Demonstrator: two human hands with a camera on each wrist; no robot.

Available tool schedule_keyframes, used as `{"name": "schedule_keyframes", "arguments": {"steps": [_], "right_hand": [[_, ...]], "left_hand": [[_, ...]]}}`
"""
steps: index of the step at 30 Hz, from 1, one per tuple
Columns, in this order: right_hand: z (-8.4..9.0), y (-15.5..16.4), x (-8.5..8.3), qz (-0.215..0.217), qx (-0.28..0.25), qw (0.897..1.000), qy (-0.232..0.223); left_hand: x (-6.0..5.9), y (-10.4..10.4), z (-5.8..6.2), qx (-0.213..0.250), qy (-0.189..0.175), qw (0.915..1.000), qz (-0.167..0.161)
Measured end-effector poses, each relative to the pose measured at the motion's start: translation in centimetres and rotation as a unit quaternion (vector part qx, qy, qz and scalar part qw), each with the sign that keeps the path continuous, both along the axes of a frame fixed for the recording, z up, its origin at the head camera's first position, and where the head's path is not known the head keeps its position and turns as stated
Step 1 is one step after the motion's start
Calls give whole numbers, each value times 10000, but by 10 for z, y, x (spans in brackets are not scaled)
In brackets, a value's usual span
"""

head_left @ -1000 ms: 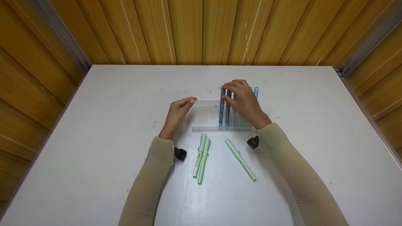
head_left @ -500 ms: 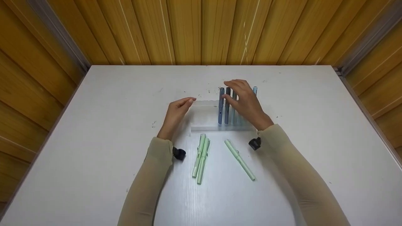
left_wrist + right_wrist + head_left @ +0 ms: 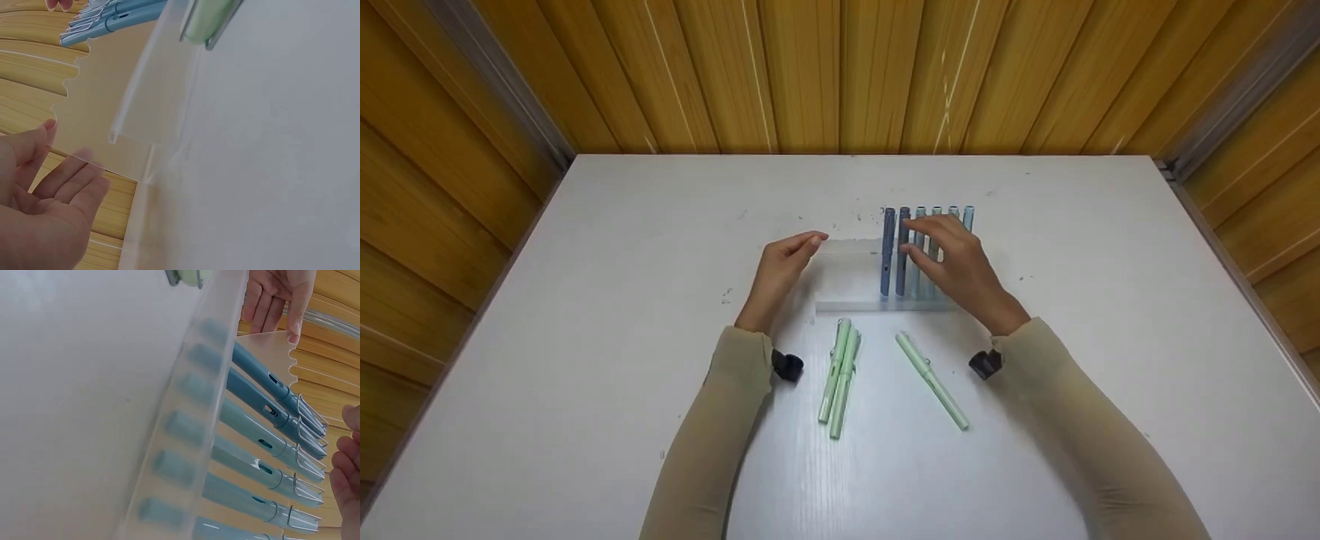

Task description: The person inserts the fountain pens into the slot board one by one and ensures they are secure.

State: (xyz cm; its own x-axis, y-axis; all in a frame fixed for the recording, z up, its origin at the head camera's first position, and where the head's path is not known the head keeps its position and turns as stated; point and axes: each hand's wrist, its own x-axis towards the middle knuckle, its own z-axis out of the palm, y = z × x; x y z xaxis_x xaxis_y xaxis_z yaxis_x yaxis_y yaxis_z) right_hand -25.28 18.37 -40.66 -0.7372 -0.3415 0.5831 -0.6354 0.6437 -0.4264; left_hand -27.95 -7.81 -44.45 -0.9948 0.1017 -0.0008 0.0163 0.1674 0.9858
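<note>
A clear plastic pen stand (image 3: pixel 847 281) sits mid-table with several blue pens (image 3: pixel 928 251) upright in its right half. My left hand (image 3: pixel 784 270) rests straight fingers against the stand's upper left corner; the left wrist view shows this hand (image 3: pixel 48 185) at the plate's edge (image 3: pixel 146 112). My right hand (image 3: pixel 952 259) hovers just in front of the blue pens with relaxed fingers and holds nothing. In the right wrist view the blue pens (image 3: pixel 264 439) lie in a row behind the stand's rail (image 3: pixel 191 416). The right hand's fingertips (image 3: pixel 349 478) stay apart from them.
Two pale green pens (image 3: pixel 840 379) lie side by side on the white table (image 3: pixel 585 337) before the stand. A third green pen (image 3: pixel 934 382) lies slanted to their right. Wooden panel walls (image 3: pixel 840 75) close the table's far and side edges.
My right hand has come off the pen tops and drawn back toward me, uncovering the blue pens. The left hand has stayed at the stand's corner.
</note>
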Motion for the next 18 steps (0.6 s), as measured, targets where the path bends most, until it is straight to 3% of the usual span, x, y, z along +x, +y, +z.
{"name": "schedule_keyframes", "arguments": {"steps": [12, 18], "right_hand": [[-15, 8, 12, 887, 313, 9953, -216], [-19, 13, 18, 1301, 275, 9845, -1140]], "left_hand": [[1, -3, 0, 32, -145, 9999, -82], [2, -3, 1, 80, -176, 9998, -73]]}}
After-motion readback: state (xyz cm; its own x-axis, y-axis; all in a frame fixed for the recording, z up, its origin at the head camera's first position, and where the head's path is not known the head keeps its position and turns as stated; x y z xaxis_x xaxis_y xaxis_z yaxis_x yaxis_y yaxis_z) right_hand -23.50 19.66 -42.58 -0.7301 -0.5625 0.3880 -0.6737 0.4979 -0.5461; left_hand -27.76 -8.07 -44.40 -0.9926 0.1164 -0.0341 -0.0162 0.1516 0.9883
